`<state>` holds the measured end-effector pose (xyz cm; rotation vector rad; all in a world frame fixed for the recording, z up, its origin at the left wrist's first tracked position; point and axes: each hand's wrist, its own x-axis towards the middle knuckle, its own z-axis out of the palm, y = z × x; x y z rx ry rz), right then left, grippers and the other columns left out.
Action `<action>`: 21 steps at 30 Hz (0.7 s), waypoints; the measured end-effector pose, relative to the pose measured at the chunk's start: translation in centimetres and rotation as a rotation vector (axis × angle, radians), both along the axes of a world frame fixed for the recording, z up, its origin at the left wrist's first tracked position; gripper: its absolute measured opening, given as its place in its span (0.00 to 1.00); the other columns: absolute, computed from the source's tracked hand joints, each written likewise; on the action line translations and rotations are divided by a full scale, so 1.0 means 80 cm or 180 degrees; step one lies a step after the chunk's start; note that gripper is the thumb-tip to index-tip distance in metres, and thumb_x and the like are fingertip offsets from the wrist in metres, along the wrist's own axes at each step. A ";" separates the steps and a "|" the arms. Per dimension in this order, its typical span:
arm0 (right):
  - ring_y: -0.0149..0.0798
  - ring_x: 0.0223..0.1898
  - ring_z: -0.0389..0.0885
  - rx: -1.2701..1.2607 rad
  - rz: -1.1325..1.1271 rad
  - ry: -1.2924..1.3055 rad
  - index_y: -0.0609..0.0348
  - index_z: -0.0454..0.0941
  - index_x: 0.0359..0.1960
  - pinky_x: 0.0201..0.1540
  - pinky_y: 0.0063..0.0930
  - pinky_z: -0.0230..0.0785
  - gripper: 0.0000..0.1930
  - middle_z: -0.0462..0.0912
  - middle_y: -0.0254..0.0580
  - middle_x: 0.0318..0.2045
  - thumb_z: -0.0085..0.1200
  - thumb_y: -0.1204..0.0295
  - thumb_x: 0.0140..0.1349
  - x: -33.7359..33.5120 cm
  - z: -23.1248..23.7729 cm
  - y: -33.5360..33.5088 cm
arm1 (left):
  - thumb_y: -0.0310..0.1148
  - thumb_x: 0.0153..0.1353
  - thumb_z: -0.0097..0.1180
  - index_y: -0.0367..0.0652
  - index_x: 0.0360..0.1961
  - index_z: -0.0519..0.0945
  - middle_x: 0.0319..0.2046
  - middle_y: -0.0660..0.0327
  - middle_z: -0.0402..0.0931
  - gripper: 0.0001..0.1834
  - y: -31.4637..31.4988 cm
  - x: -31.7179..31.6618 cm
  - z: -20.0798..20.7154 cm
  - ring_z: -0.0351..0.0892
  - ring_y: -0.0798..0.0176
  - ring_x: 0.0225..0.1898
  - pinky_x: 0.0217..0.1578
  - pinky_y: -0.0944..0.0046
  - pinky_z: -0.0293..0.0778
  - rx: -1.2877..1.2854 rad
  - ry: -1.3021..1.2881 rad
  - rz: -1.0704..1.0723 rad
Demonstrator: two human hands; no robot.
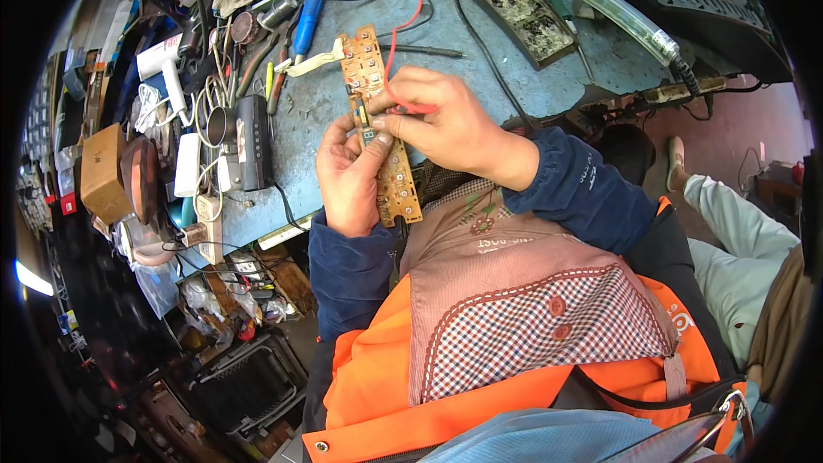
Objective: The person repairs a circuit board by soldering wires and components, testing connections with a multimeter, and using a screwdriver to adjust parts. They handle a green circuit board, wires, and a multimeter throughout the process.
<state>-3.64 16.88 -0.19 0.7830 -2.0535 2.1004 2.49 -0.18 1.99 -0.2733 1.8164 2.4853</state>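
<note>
A long, narrow brown circuit board [400, 180] stands tilted over the bench's near edge, with small round parts along it and a small digit display [369, 135] near its middle. My left hand [351, 176] is closed on the board, thumb beside the display. My right hand [446, 120] is closed at the board's right edge, its thumb and fingers pinched close to the display. A red lead [417, 108] runs down into this hand and lies between thumb and forefinger; its tip is hidden. A pale ribbon cable [315, 62] leaves the board's upper left.
A blue pen-shaped tool [315, 4] lies beyond the board. Pliers, cables and a black box [254, 141] crowd the left. A dark tray [523, 19] and a clear tube [600, 2] with a yellow end are at far right. Another person's leg [737, 214] shows at right.
</note>
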 end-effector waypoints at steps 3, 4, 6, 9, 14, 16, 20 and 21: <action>0.45 0.38 0.88 -0.0182 0.0091 -0.0239 0.63 0.89 0.43 0.42 0.35 0.79 0.09 0.87 0.49 0.37 0.68 0.72 0.64 -0.001 -0.001 -0.001 | 0.16 0.71 0.60 0.28 0.63 0.70 0.49 0.49 0.87 0.22 0.002 -0.001 0.004 0.89 0.63 0.47 0.49 0.65 0.85 -0.0023 -0.0015 0.0003; 0.45 0.38 0.88 -0.0256 0.0074 -0.0319 0.64 0.89 0.42 0.43 0.35 0.79 0.09 0.87 0.49 0.37 0.68 0.72 0.64 -0.001 0.000 -0.002 | 0.16 0.71 0.60 0.28 0.63 0.70 0.49 0.49 0.87 0.22 -0.001 0.000 0.002 0.89 0.64 0.47 0.49 0.65 0.85 -0.0063 -0.0006 -0.0022; 0.44 0.38 0.88 -0.0318 0.0077 -0.0422 0.65 0.89 0.42 0.43 0.34 0.79 0.10 0.87 0.49 0.37 0.68 0.72 0.64 -0.002 0.001 -0.002 | 0.16 0.71 0.60 0.27 0.64 0.70 0.49 0.49 0.87 0.22 -0.003 0.000 0.002 0.88 0.64 0.47 0.49 0.66 0.85 -0.0123 -0.0003 -0.0061; 0.41 0.38 0.89 -0.0300 0.0130 -0.0506 0.65 0.89 0.43 0.44 0.33 0.79 0.10 0.88 0.47 0.37 0.68 0.71 0.65 -0.004 0.003 -0.002 | 0.16 0.71 0.60 0.27 0.64 0.70 0.49 0.50 0.87 0.22 -0.004 0.000 0.001 0.88 0.65 0.47 0.48 0.66 0.85 -0.0159 -0.0024 -0.0078; 0.37 0.38 0.88 -0.0550 0.0233 -0.0766 0.66 0.89 0.43 0.43 0.31 0.79 0.10 0.88 0.45 0.37 0.68 0.71 0.65 -0.002 0.000 -0.006 | 0.16 0.71 0.60 0.27 0.64 0.70 0.48 0.50 0.87 0.22 -0.003 0.001 0.002 0.88 0.65 0.47 0.48 0.66 0.85 -0.0176 -0.0039 -0.0049; 0.36 0.38 0.88 -0.0494 0.0225 -0.0751 0.66 0.89 0.43 0.43 0.31 0.78 0.10 0.88 0.45 0.37 0.68 0.71 0.65 -0.002 0.002 -0.005 | 0.16 0.71 0.60 0.27 0.64 0.70 0.48 0.50 0.87 0.22 -0.001 0.001 0.000 0.88 0.65 0.46 0.48 0.66 0.85 -0.0144 -0.0015 -0.0014; 0.34 0.36 0.87 -0.0258 0.0111 -0.0723 0.65 0.89 0.42 0.42 0.31 0.78 0.10 0.88 0.43 0.35 0.67 0.70 0.66 -0.002 0.007 -0.005 | 0.15 0.71 0.60 0.27 0.64 0.70 0.48 0.51 0.87 0.22 -0.001 0.001 -0.001 0.88 0.65 0.46 0.48 0.67 0.84 -0.0153 0.0007 -0.0030; 0.33 0.36 0.87 -0.0296 0.0145 -0.0715 0.64 0.89 0.42 0.42 0.31 0.78 0.10 0.88 0.42 0.34 0.66 0.70 0.66 -0.004 0.003 -0.008 | 0.15 0.71 0.60 0.27 0.64 0.71 0.47 0.51 0.87 0.22 -0.001 0.002 0.000 0.88 0.65 0.46 0.48 0.67 0.84 -0.0170 -0.0015 -0.0047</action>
